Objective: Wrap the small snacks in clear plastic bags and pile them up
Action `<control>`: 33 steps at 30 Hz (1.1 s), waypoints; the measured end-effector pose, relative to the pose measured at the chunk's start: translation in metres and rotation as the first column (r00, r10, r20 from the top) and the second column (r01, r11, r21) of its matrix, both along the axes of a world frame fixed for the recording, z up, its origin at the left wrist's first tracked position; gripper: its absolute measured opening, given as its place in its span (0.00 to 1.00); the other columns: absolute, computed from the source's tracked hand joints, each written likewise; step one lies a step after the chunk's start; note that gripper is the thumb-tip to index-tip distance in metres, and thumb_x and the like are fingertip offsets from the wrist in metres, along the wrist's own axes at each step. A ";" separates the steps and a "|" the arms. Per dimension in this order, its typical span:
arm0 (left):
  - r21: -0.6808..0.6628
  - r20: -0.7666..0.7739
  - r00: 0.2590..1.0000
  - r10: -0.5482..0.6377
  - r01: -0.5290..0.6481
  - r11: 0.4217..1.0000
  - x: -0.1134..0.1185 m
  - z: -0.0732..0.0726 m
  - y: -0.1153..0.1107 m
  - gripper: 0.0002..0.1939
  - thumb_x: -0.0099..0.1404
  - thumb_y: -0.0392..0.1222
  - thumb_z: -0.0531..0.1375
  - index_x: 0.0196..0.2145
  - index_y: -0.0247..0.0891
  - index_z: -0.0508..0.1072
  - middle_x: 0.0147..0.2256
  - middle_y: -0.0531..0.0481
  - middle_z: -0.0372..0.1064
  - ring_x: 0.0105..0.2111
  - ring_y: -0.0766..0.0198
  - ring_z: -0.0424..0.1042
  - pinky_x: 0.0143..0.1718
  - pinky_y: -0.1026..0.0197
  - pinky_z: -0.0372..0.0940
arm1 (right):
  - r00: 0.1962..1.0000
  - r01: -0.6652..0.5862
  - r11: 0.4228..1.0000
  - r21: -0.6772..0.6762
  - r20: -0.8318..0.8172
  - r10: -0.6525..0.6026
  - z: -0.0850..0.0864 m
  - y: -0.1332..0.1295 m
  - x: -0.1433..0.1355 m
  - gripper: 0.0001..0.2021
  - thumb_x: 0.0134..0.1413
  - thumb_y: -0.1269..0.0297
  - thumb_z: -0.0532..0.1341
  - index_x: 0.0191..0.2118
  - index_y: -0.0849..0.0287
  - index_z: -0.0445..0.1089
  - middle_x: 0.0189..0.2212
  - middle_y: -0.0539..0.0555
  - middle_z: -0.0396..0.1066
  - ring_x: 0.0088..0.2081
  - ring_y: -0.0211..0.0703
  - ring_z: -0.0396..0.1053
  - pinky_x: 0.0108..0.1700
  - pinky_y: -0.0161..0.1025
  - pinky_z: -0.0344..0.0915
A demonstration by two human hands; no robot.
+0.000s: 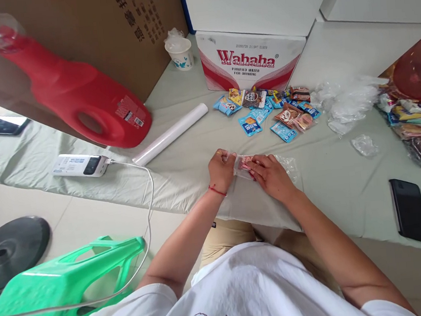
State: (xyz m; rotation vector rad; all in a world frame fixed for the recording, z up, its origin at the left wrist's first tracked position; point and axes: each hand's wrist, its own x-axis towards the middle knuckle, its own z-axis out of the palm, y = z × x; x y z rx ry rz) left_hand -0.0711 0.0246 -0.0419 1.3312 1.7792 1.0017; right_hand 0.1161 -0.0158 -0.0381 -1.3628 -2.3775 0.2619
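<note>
Near the table's front edge lies a clear plastic bag (287, 164) with a pink-and-red packet (246, 162) inside or under its film; which of these I cannot tell. My left hand (222, 169) pinches the left end of the bag, thumb and fingers together. Over the packet rests my right hand (272, 176), palm down, its fingers pressed together on the packet and plastic. Beyond both hands is a loose pile of small wrapped snacks (261, 111), mostly blue, brown and yellow. A white roll (173, 133) lies slanted to the left of the pile.
At the left are a red jug (89, 100), a power bank (80, 165) with a white cable, and a green stool (41, 293). Crumpled plastic bags (350, 100) and a phone (411, 210) lie to the right. A Wahaha box (249, 57) and paper cup (180, 54) stand behind.
</note>
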 end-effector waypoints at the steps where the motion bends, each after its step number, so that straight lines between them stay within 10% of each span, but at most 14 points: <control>1: -0.016 0.070 0.997 0.019 -0.018 1.000 0.001 0.002 0.003 0.09 0.66 0.45 0.63 0.31 0.41 0.68 0.24 0.57 0.64 0.25 0.65 0.64 0.31 0.63 0.59 | 1.000 0.001 1.000 -0.007 -0.011 -0.001 -0.001 0.001 0.000 0.18 0.71 0.67 0.57 0.61 0.53 0.75 0.57 0.60 0.72 0.48 0.53 0.65 0.53 0.51 0.67; 5: -0.027 0.167 0.982 -0.090 0.096 0.995 0.019 0.016 0.002 0.07 0.67 0.45 0.62 0.35 0.40 0.72 0.27 0.54 0.72 0.26 0.64 0.70 0.31 0.62 0.64 | 0.995 0.000 0.999 -0.038 -0.096 -0.003 -0.003 0.003 -0.002 0.18 0.71 0.68 0.56 0.59 0.55 0.77 0.56 0.61 0.73 0.48 0.54 0.65 0.53 0.52 0.68; 10: 0.074 -0.183 0.897 -0.403 0.422 0.904 0.040 0.031 -0.013 0.15 0.73 0.36 0.52 0.41 0.39 0.79 0.41 0.45 0.80 0.45 0.56 0.78 0.51 0.57 0.69 | 0.934 -0.050 0.979 -0.198 -0.358 -0.025 -0.007 0.007 0.014 0.14 0.67 0.65 0.60 0.51 0.53 0.81 0.58 0.59 0.75 0.54 0.54 0.71 0.59 0.56 0.67; 15: -0.151 -0.448 0.690 -0.568 0.568 0.809 0.043 0.032 -0.021 0.18 0.72 0.30 0.51 0.47 0.38 0.80 0.48 0.42 0.78 0.46 0.56 0.77 0.48 0.57 0.69 | 0.539 -0.073 0.855 -0.514 -0.741 -0.399 -0.016 0.010 0.041 0.20 0.60 0.50 0.67 0.54 0.51 0.77 0.53 0.55 0.79 0.52 0.48 0.76 0.59 0.49 0.71; 18: -0.180 -0.585 0.596 -0.550 0.566 0.804 0.046 0.030 -0.024 0.17 0.74 0.32 0.52 0.44 0.40 0.81 0.45 0.41 0.76 0.47 0.53 0.73 0.43 0.56 0.66 | 0.444 0.139 0.828 -0.544 -0.713 -0.543 -0.019 0.009 0.058 0.22 0.54 0.45 0.70 0.49 0.55 0.78 0.47 0.57 0.80 0.48 0.48 0.77 0.56 0.49 0.73; 22: -0.101 -0.619 0.592 -0.517 0.593 0.799 0.050 0.031 -0.025 0.16 0.73 0.33 0.53 0.37 0.41 0.81 0.40 0.41 0.75 0.47 0.50 0.68 0.48 0.52 0.62 | 0.702 0.462 0.843 -0.277 -0.466 -0.538 -0.014 0.002 0.081 0.30 0.60 0.41 0.64 0.59 0.58 0.73 0.53 0.65 0.76 0.57 0.59 0.70 0.61 0.61 0.67; 27: -0.090 -0.600 0.650 -0.466 0.523 0.847 0.053 0.034 -0.023 0.12 0.69 0.34 0.58 0.38 0.41 0.83 0.44 0.40 0.72 0.49 0.46 0.65 0.48 0.46 0.61 | 0.956 0.280 0.959 -0.034 -0.085 -0.282 0.005 -0.029 0.071 0.48 0.54 0.38 0.69 0.72 0.60 0.57 0.66 0.71 0.62 0.72 0.73 0.48 0.67 0.72 0.54; 33: -0.078 -0.536 0.739 -0.408 0.438 0.896 0.052 0.027 -0.027 0.15 0.69 0.38 0.59 0.47 0.46 0.84 0.46 0.42 0.71 0.50 0.47 0.64 0.49 0.46 0.60 | 0.973 0.221 0.975 0.014 -0.071 -0.219 0.013 -0.060 0.053 0.12 0.67 0.58 0.62 0.52 0.53 0.76 0.51 0.60 0.76 0.61 0.61 0.63 0.63 0.63 0.59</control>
